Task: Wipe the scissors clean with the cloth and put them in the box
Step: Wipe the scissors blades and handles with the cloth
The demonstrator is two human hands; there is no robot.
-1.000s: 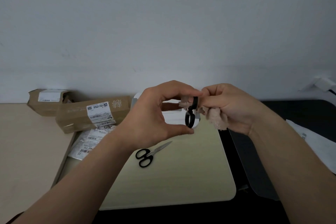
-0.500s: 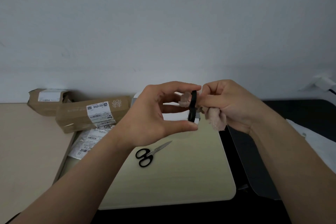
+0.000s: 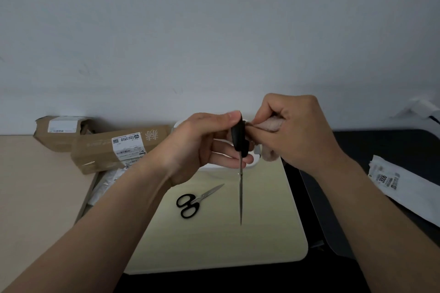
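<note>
My left hand (image 3: pixel 202 147) grips a pair of black-handled scissors (image 3: pixel 240 188) by the handles, seen edge-on, with the closed blades pointing straight down above the pale board (image 3: pixel 214 245). My right hand (image 3: pixel 295 133) is closed on a beige cloth (image 3: pixel 270 126) and presses it against the top of the handles. A second pair of black-handled scissors (image 3: pixel 194 200) lies flat on the board, blades pointing up and right. A white box (image 3: pixel 252 166) sits behind my hands, mostly hidden by them.
Two brown cardboard parcels (image 3: pixel 114 150) with labels lie at the back left on the tan table (image 3: pixel 35 197). A white plastic mailer (image 3: pixel 404 188) rests on the dark surface at the right. A wall rises just behind.
The held scissors have turned: their blades now hang straight down in full view, where before only the handles showed. Both hands have shifted slightly right.
</note>
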